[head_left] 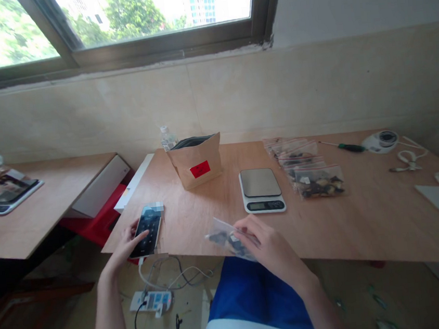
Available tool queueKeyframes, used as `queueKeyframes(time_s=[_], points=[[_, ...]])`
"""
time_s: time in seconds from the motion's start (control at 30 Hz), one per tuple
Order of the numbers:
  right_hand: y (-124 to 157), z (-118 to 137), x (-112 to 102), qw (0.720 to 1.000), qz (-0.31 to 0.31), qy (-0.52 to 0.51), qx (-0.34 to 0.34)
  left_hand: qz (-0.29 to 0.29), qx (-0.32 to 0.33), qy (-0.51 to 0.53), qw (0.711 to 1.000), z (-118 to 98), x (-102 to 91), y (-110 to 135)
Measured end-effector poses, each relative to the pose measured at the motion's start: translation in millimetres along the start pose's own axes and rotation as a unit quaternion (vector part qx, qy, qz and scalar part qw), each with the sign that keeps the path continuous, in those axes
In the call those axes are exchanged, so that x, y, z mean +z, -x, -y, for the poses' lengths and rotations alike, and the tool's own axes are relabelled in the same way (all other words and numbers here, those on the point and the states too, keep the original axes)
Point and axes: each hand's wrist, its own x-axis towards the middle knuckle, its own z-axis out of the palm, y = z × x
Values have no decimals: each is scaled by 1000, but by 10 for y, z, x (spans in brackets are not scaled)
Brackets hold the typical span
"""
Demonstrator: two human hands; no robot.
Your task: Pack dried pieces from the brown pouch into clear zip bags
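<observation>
My left hand (129,243) is closed around a smartphone (150,228) at the table's front left, its thumb lying on the lit keypad screen. A white cable runs from the phone's lower end. Between the fingers of my right hand (259,236) is the upper edge of a clear zip bag (227,241) with dark pieces inside, held at the table's front edge. Beyond that hand stands a white digital scale (261,189) with a bare metal plate. Right of the scale, several filled zip bags (319,183) lie overlapping in a row.
A brown paper pouch (198,161) with a red label stands upright, with a plastic bottle (167,137) behind it. Farther right are a screwdriver (349,147), a white camera-like device (382,142) and its cable. A power strip (152,301) lies below the table. Another table (61,186) is at left.
</observation>
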Motion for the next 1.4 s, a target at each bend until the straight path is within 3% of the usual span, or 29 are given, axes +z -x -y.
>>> queueKeyframes(time_s=[0.1,0.3,0.43,0.57,0.67,0.73,0.8,0.87,0.93,1.0,1.1,1.23,1.4], points=[[-124,-84,99,999,-27,31,-3,45,-9,18,999,-1,-39,35],[-202,-259,126,997,-62,46,3,63,-9,72,995,-139,-109,152],[-193,-332,105,997,-73,24,4,57,-16,56,997,-209,-106,197],[-183,-344,93,998,-66,14,10,49,-18,55,997,-149,-90,127],[-170,-339,89,998,-61,3,12,3,-15,74,997,-125,-80,44],[-165,-345,89,998,-59,-5,13,-96,-2,21,995,-201,-22,38],[-173,-359,92,998,-64,-11,18,-214,23,-61,975,-377,129,118],[-201,-375,99,996,-78,-9,30,-241,95,-43,965,-634,392,294],[-247,-385,112,994,-97,-11,40,-151,159,47,975,-924,745,535],[-303,-386,129,992,-112,-30,44,-6,187,104,977,-1192,1128,775],[-384,-389,165,985,-129,-93,67,130,205,179,954,-1482,1616,1012],[-455,-454,216,951,-101,-254,145,128,192,264,936,-1643,1989,1073],[-465,-492,215,890,-46,-421,170,86,168,297,936,-1668,2135,1039]])
